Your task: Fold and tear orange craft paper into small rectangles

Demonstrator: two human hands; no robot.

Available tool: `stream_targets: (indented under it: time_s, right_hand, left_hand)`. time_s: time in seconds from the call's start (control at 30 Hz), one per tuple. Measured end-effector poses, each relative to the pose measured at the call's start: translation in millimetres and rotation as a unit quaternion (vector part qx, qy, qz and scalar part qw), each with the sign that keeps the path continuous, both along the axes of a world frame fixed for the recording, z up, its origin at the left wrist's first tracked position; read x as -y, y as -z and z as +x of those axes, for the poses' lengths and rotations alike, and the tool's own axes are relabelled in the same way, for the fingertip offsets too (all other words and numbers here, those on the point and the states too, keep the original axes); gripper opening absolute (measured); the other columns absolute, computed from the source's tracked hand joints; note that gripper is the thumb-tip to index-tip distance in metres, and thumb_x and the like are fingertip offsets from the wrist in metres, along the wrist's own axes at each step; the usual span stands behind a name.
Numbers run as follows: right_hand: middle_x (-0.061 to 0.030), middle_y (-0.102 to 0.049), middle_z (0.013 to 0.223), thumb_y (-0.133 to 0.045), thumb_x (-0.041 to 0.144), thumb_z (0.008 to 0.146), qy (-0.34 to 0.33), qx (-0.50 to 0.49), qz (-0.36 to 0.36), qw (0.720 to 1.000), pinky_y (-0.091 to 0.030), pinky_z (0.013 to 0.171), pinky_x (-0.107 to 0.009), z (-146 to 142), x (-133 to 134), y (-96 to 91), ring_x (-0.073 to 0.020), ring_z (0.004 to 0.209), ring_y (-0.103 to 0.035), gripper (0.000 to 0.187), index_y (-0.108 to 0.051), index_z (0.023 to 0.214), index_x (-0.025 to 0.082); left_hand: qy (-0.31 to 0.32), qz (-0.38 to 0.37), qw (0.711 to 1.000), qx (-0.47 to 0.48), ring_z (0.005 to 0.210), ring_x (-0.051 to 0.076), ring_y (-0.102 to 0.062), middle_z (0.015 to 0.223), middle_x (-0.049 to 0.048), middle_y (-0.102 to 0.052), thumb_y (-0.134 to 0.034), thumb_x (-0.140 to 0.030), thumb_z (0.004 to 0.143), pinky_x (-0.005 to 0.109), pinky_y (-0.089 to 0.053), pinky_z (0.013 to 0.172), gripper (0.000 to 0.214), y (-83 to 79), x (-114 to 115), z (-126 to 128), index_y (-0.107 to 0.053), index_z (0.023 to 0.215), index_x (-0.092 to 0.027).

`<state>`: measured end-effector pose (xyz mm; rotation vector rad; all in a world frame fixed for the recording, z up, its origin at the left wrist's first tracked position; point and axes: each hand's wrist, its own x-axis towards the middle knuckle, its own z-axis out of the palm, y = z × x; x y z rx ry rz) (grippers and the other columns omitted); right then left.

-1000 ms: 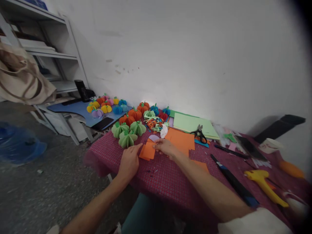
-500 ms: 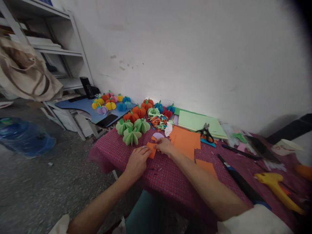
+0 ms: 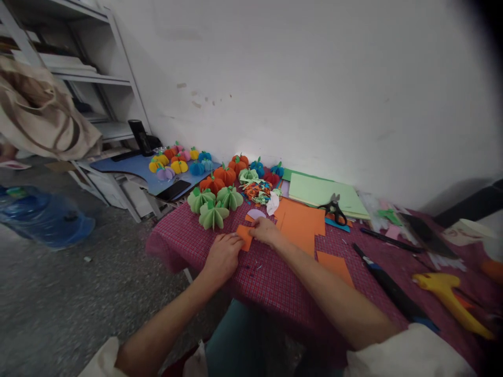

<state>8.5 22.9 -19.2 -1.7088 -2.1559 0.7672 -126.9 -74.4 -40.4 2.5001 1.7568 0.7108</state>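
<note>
A small piece of orange paper (image 3: 245, 239) lies at the front of the table between my hands. My left hand (image 3: 223, 257) is closed at its left edge, fingertips on the paper and thumb hidden. At the right edge, my right hand (image 3: 266, 231) pinches the same piece between thumb and curled fingers. Just beyond the right fingers rests a lilac paper half-disc (image 3: 257, 213). Larger orange sheets (image 3: 301, 222) lie under and beside my right forearm. Green paper pumpkins (image 3: 213, 214) stand to the left of the paper piece.
Black scissors (image 3: 334, 209) lie by a stack of pale green paper (image 3: 326, 193). A cutter knife (image 3: 393, 288) and a yellow glue gun (image 3: 451, 298) are on the right. Paper scraps (image 3: 257, 192) are heaped behind my hands. A blue side table (image 3: 137, 170) holds more paper pumpkins.
The view has shifted slightly. Both hands stay at the small orange paper, with only slight finger movement.
</note>
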Motion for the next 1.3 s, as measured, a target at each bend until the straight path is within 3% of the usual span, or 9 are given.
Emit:
stream_targets:
  time_s: [0.1,0.2,0.27,0.37,0.67,0.9,1.0,1.13,1.3]
  right_hand:
    - [-0.0085,-0.062,0.087,-0.053,0.022,0.071,-0.032,0.026,0.079,0.996,-0.039,0.072,-0.029,4.1,10.0,-13.6,-0.0205,0.087,-0.055,0.018,-0.060,0.086,0.016]
    - [-0.0070,-0.061,0.099,-0.038,0.020,0.082,-0.180,0.028,0.203,0.962,-0.034,0.086,-0.029,4.5,21.0,-21.3,-0.0178,0.100,-0.049,0.025,-0.060,0.095,0.018]
    - [-0.0055,-0.058,0.108,-0.032,0.023,0.085,-0.285,0.009,0.213,0.934,-0.032,0.090,-0.027,2.9,25.3,-19.5,-0.0148,0.105,-0.047,0.032,-0.056,0.106,0.018]
    - [-0.0063,-0.049,0.121,-0.024,0.033,0.088,-0.359,0.010,0.169,0.918,-0.025,0.097,-0.032,2.3,26.5,-9.8,-0.0149,0.114,-0.040,0.041,-0.046,0.118,0.017]
    - [-0.0096,-0.025,0.137,-0.022,0.056,0.081,-0.383,0.059,0.152,0.909,-0.006,0.102,-0.042,13.8,27.3,5.1,-0.0213,0.127,-0.017,0.065,-0.023,0.132,0.016]
    - [-0.0115,-0.025,0.137,-0.030,0.060,0.077,-0.357,0.074,0.163,0.917,-0.006,0.101,-0.046,15.9,33.0,-4.4,-0.0257,0.126,-0.015,0.071,-0.026,0.131,0.014]
    - [-0.0108,-0.028,0.135,-0.043,0.052,0.075,-0.320,0.048,0.192,0.927,-0.012,0.100,-0.045,45.9,32.4,-26.2,-0.0256,0.125,-0.020,0.066,-0.029,0.130,0.017]
    - [-0.0088,-0.045,0.124,-0.050,0.035,0.076,-0.273,0.022,0.160,0.948,-0.030,0.093,-0.036,125.6,36.7,-54.1,-0.0223,0.113,-0.040,0.046,-0.045,0.119,0.019]
    - [-0.0056,-0.059,0.099,-0.058,0.028,0.069,-0.245,0.064,0.058,0.966,-0.039,0.079,-0.031,215.8,59.2,-49.8,-0.0198,0.090,-0.053,0.032,-0.058,0.099,0.019]
  left_hand:
    - [-0.003,-0.003,1.000,-0.007,0.104,0.018,-0.046,0.103,0.0034,-0.060,-0.040,-0.007,0.075,0.035,-0.030,0.087,0.031,-1.9,0.0,0.6,-0.056,0.098,-0.019]
    - [-0.005,-0.003,1.000,-0.024,0.103,0.018,-0.047,0.100,0.0051,-0.061,-0.040,-0.009,0.076,0.035,-0.031,0.087,0.028,-4.1,0.8,2.3,-0.056,0.096,-0.018]
    - [-0.008,-0.003,0.999,-0.042,0.100,0.018,-0.049,0.097,0.0069,-0.061,-0.040,-0.009,0.075,0.035,-0.031,0.087,0.025,-4.6,2.1,3.1,-0.057,0.093,-0.016]
    - [-0.008,-0.004,0.998,-0.065,0.101,0.020,-0.049,0.097,0.0092,-0.061,-0.041,-0.011,0.075,0.037,-0.031,0.090,0.025,-5.1,6.4,2.5,-0.056,0.094,-0.014]
    - [0.034,-0.023,0.997,-0.063,0.123,0.019,-0.026,0.132,0.0070,-0.036,-0.038,-0.038,0.081,0.040,-0.019,0.099,0.048,-19.0,24.7,-3.0,-0.034,0.125,-0.020]
    - [0.069,-0.049,0.990,-0.115,0.125,0.024,-0.021,0.135,0.0116,-0.028,-0.035,-0.059,0.074,0.043,-0.014,0.100,0.065,-14.2,26.5,-8.8,-0.035,0.125,-0.019]
    - [0.078,-0.051,0.987,-0.130,0.125,0.023,-0.022,0.133,0.0094,-0.033,-0.034,-0.056,0.077,0.044,-0.015,0.100,0.059,-11.9,23.5,-9.6,-0.034,0.126,-0.023]
    - [0.064,-0.040,0.988,-0.136,0.120,0.026,-0.031,0.126,0.0104,-0.042,-0.037,-0.055,0.076,0.046,-0.019,0.096,0.055,-14.1,18.2,-4.7,-0.041,0.121,-0.024]
    - [0.012,0.034,0.993,-0.115,0.117,0.029,-0.033,0.122,0.0134,-0.045,-0.042,-0.051,0.075,0.049,-0.019,0.095,0.043,-25.2,14.5,20.4,-0.057,0.101,-0.019]
